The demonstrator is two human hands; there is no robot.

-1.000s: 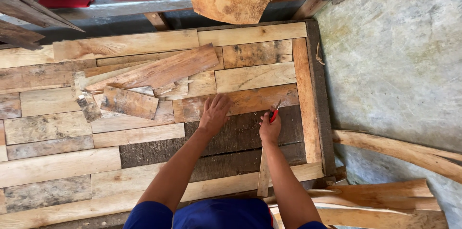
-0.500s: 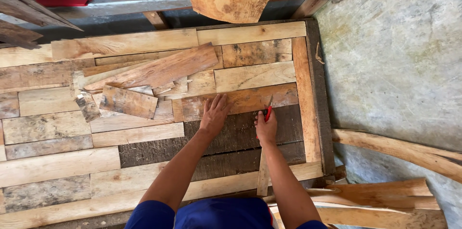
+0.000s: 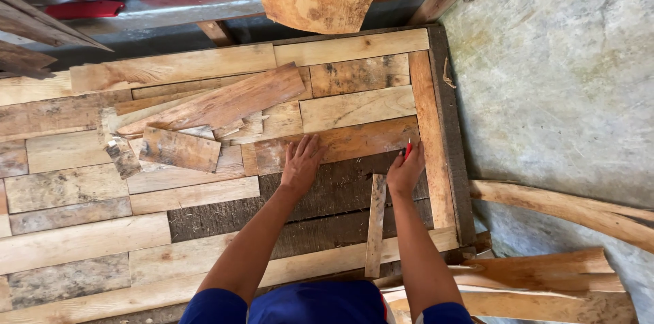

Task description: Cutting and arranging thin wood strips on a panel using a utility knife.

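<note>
The left hand lies flat, fingers spread, holding nothing, palm pressed on a reddish-brown wooden plank set crosswise in the patchwork panel of pale and dark boards. The plank is warm orange, grainy, with a knot-streaked face. The right hand is curled around a small red pencil, tip at the plank's right end, just beside the upright edge board. A narrow loose wooden strip lies lengthwise between the forearms. Loose offcuts crowd the left; bare concrete floor lies right of the panel's edge
</note>
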